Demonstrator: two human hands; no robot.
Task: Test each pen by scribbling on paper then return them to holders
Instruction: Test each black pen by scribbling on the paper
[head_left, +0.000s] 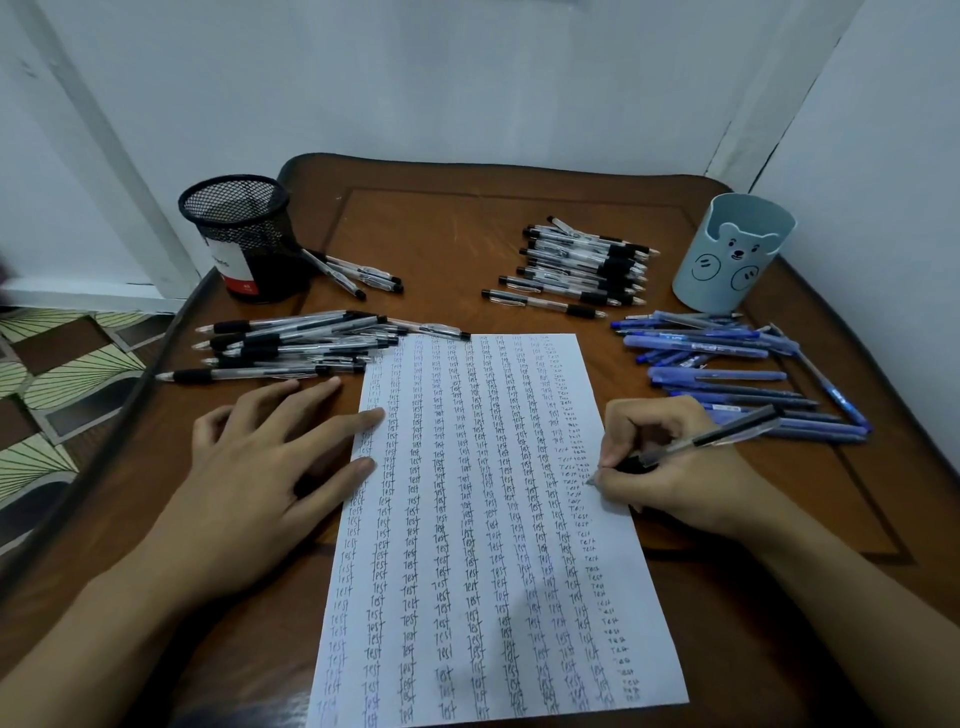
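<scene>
Head view: The right hand pinches a pen between curled fingers and thumb. The pen's long axis runs diagonally: its tip points down and to the left and meets the right margin of the paper, and its rear end rises to the upper right. The left hand lies flat on the worktop with its fingers straight and spread, holding nothing. Two of its fingertips press on the paper's left edge.

The paper lies lengthwise, covered in columns of the word "test". A black mesh holder stands at the far left and a blue bear holder at the far right. Black pens lie piled at left, more black pens at centre, and blue pens at right.
</scene>
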